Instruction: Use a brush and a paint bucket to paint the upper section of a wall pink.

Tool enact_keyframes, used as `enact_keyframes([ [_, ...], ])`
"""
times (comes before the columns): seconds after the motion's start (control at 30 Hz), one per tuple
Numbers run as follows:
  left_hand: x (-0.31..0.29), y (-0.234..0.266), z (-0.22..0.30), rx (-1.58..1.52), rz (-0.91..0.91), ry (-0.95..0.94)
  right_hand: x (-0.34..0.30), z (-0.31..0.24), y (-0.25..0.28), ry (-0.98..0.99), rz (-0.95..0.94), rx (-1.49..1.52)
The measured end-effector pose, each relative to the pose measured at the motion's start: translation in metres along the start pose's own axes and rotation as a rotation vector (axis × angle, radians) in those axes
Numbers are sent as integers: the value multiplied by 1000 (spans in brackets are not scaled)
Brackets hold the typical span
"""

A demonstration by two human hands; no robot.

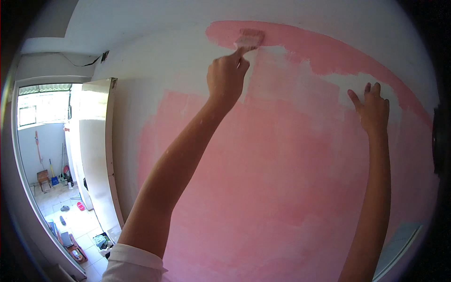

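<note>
My left hand (227,77) is raised high and closed around the handle of a wide, flat paintbrush (249,39). The bristles lie against a band of fresh pink paint along the top of the wall (282,183). Below the band, a ragged pale strip (272,52) separates it from the larger pink area. Off to the right, my right hand (374,112) is up at the wall with its fingers apart, over a pale patch, and holds nothing. Whether its fingertips touch the wall I cannot tell.
On the left a white door (97,150) stands ajar beside a bright doorway. Through it show a small wooden chair (43,179), a blue dustpan (54,180), pink slippers (81,206) and clutter on tiles. A cable (83,64) hangs above; a pale-framed edge (399,254) sits lower right.
</note>
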State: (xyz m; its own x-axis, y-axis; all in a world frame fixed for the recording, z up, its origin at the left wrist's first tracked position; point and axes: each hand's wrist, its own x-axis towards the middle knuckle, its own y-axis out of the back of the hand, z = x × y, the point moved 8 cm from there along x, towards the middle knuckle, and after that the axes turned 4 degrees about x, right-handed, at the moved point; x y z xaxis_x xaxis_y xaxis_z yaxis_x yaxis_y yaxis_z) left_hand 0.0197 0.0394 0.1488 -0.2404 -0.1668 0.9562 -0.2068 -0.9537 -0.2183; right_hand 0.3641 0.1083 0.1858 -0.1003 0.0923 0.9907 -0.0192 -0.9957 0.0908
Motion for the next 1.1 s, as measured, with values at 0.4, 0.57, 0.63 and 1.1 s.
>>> enact_keyframes([
  [0.4,-15,25,16,-93,157,-77,1,-2,0,10,42,-27],
  [0.57,20,5,5,-91,64,65,0,-3,1,27,55,-9],
  [0.63,19,-1,4,-90,26,84,0,0,0,17,15,-7],
  [1.1,16,6,3,-131,-17,175,-1,1,-2,22,44,-72],
])
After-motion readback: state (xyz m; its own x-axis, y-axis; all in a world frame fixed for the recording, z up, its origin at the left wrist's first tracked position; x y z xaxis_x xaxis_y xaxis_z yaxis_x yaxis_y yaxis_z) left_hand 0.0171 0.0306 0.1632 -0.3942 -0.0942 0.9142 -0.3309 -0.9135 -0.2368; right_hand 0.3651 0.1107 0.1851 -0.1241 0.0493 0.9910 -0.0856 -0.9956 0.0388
